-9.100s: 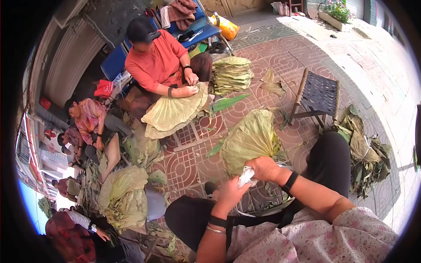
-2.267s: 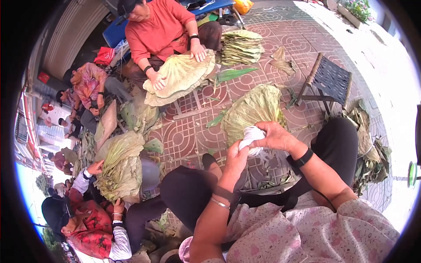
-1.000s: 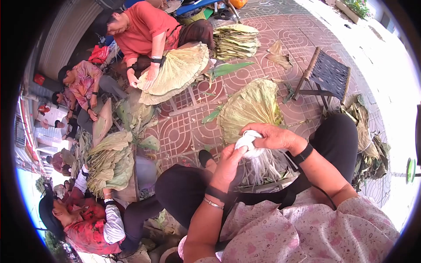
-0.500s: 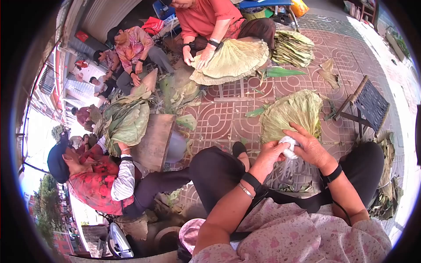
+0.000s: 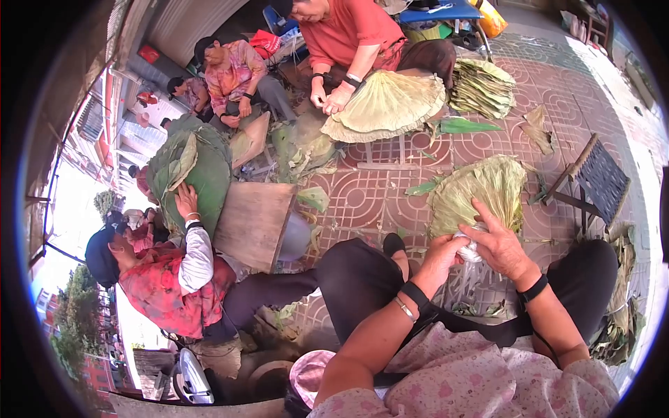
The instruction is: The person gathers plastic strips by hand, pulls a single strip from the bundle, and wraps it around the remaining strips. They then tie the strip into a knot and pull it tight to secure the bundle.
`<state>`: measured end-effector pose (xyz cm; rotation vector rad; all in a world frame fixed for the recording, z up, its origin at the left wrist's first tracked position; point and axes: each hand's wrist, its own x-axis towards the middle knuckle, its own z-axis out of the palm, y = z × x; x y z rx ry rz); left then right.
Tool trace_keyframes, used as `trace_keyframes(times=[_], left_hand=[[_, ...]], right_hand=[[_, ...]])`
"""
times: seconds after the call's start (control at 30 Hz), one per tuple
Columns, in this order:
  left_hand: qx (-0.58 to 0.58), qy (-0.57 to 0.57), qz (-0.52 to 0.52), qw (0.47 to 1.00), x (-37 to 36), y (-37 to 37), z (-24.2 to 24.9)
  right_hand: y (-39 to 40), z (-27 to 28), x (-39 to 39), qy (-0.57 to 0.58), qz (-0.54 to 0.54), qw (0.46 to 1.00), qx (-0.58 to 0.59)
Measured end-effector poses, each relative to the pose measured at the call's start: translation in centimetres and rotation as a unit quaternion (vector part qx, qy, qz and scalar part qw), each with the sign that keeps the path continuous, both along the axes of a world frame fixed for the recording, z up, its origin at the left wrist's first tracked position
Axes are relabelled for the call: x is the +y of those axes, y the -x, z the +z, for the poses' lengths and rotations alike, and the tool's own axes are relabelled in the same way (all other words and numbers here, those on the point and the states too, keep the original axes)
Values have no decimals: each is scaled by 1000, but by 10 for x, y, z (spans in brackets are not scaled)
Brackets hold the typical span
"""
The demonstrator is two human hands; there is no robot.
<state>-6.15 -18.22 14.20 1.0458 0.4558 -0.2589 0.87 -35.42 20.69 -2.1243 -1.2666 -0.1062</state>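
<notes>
In front of my lap, my left hand [image 5: 444,259] grips a small bundle of white strips [image 5: 471,252] from the left side. My right hand [image 5: 503,252] closes on the same bundle from the right, its index finger stretched out past it. Thin pale strands hang below the bundle between my knees. Part of the bundle is hidden by my fingers. Just beyond my hands lies a fan-shaped stack of dried yellow-green leaves [image 5: 481,188] on the patterned brick floor.
A folding stool [image 5: 596,177] stands at right. At left, a co-worker [image 5: 174,279] handles large green leaves [image 5: 198,171] by a wooden board [image 5: 254,219]. Another person [image 5: 355,42] holds a pale leaf fan [image 5: 390,104], near a leaf pile [image 5: 483,87]. More leaves [image 5: 624,299] lie beside my right knee.
The view has turned slightly left. My right fingers now cover more of the white bundle, which sits a little lower. The co-worker at left has raised and spread the green leaves.
</notes>
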Motion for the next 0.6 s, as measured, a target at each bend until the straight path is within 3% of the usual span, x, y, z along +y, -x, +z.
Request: trace_keyframes(times=[0.3,0.6], left_hand=[[27,25,5,999,7,5,15],[27,106,-3,994,12,3,-1]], right_hand=[[7,6,9,-26,-16,998,46],[13,8,10,-66,-11,995,77]])
